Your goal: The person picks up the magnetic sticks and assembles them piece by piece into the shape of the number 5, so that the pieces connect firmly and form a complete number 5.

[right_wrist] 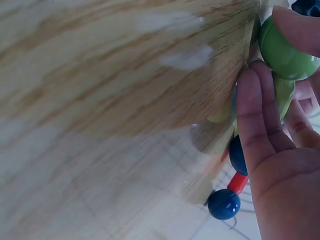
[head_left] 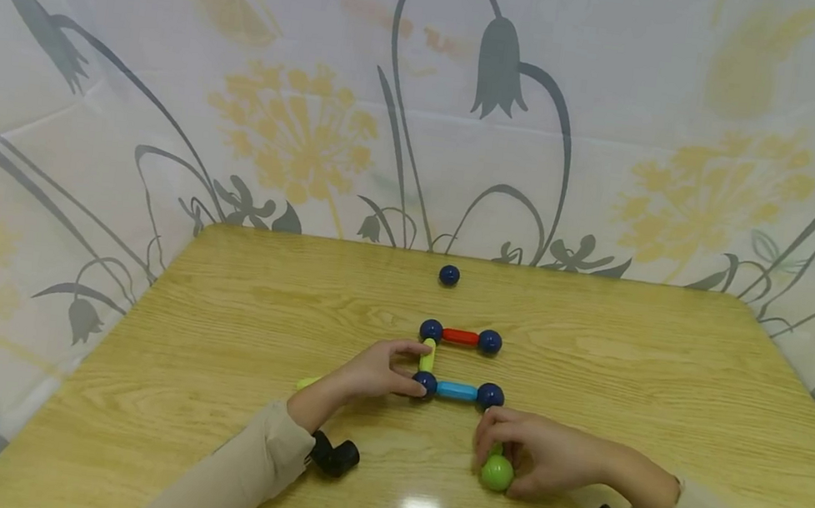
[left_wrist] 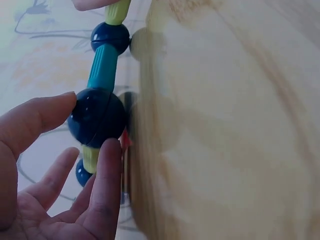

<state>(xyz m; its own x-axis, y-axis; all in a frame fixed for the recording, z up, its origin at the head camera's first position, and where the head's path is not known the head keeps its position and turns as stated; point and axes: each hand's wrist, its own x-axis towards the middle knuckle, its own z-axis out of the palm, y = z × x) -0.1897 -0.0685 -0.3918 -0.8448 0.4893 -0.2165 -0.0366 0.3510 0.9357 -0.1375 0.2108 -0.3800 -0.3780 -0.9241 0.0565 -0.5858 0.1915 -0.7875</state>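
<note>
Dark blue balls and coloured rods form an open-sided frame on the table. My left hand pinches its near left corner ball between thumb and finger. From that ball a light blue rod runs right to another dark blue ball, and a yellow-green rod runs back to the far left ball. A red rod joins this one to a far right ball. My right hand grips a green ball with a yellow-green rod, close to the near right ball.
A loose dark blue ball lies near the back of the wooden table. Behind my left wrist a yellow-green piece is partly hidden. Flower-patterned cloth hangs behind the table. Black devices sit at both wrists.
</note>
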